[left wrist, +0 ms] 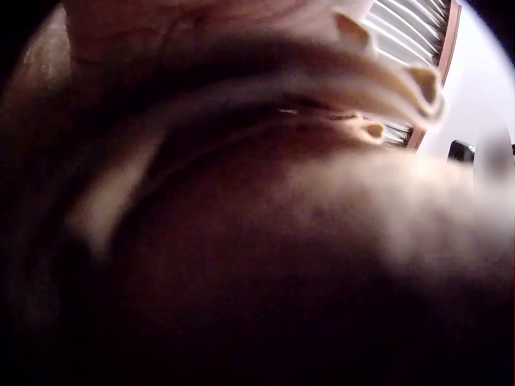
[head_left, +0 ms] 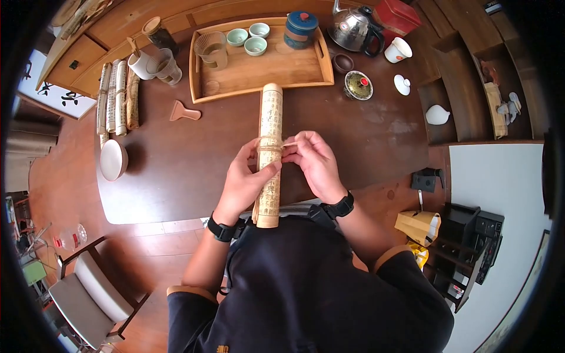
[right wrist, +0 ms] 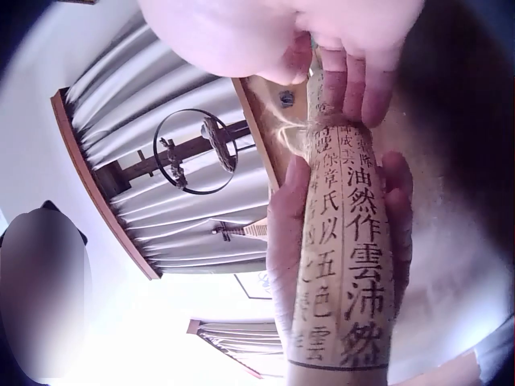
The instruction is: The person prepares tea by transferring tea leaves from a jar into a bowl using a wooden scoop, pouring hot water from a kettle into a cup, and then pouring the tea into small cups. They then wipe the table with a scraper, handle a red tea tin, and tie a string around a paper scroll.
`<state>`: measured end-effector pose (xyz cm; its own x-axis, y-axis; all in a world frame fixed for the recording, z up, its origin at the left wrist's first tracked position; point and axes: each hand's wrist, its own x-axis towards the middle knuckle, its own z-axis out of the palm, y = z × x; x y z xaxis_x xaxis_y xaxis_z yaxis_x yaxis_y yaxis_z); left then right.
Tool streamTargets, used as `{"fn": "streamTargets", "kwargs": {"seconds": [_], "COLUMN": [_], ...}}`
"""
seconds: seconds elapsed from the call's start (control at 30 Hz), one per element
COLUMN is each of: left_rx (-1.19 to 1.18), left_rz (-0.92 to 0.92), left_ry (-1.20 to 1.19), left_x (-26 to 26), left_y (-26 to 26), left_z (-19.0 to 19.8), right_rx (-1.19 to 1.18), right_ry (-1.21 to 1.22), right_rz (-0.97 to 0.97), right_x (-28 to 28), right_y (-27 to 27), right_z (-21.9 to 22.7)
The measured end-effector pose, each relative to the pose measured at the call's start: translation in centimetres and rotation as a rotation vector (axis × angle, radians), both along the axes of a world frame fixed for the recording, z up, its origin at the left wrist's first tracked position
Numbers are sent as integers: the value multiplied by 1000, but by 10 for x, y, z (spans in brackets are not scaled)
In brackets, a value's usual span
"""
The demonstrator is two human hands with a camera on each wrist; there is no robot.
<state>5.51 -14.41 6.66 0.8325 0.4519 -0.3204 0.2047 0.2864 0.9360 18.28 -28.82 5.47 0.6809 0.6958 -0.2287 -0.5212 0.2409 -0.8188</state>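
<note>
A rolled paper scroll (head_left: 269, 200) printed with columns of Chinese characters points away from the body, its near end close to the dark shirt. Twine (head_left: 270, 145) circles it around the middle. My left hand (head_left: 242, 179) grips the scroll from the left, thumb on top just below the twine. On the other side, my right hand (head_left: 316, 162) pinches the twine's loose end between thumb and fingers. The right wrist view shows the scroll (right wrist: 354, 265) large, with a twine loop (right wrist: 291, 133) standing off its side. Dark and blurred, the left wrist view shows only part of the roll.
Beyond the scroll is a wooden tray (head_left: 265, 89) with cups, a glass pitcher and a blue jar. Several tied scrolls (head_left: 120, 97) and a bowl (head_left: 113, 160) sit left, near a brown Y-shaped piece (head_left: 184, 111). A kettle (head_left: 353, 30) and lidded bowl (head_left: 358, 86) stand right.
</note>
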Motion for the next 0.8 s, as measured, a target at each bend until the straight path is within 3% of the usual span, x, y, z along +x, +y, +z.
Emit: {"fn": "streamTargets", "kwargs": {"seconds": [0.07, 0.17, 0.23, 0.3, 0.33, 0.47, 0.6, 0.8], "left_rx": [-45, -1, 15, 90, 159, 224, -42, -379], "left_rz": [-5, -21, -4, -11, -24, -49, -23, -122], "left_ry": [-2, 14, -40, -50, -37, -48, -158, -169], "left_x": [-3, -9, -12, -14, -14, -14, -16, -19], "left_y": [1, 1, -3, -7, -9, -11, -8, 0], "left_z": [20, 33, 28, 25, 24, 33, 27, 34], "right_rx": [-41, -156, -207, -379, -406, -384, -218, -129], "right_ry": [38, -244, -507, -1023, -1072, -879, -357, -169], "right_rz": [-59, 46, 128, 119, 89, 47, 101, 93], "right_x": [1, 4, -8, -14, -18, -20, -5, 9], "right_y": [0, -13, -12, -4, -2, 1, -2, -4], "right_z": [13, 24, 42, 61, 63, 49, 50, 66]}}
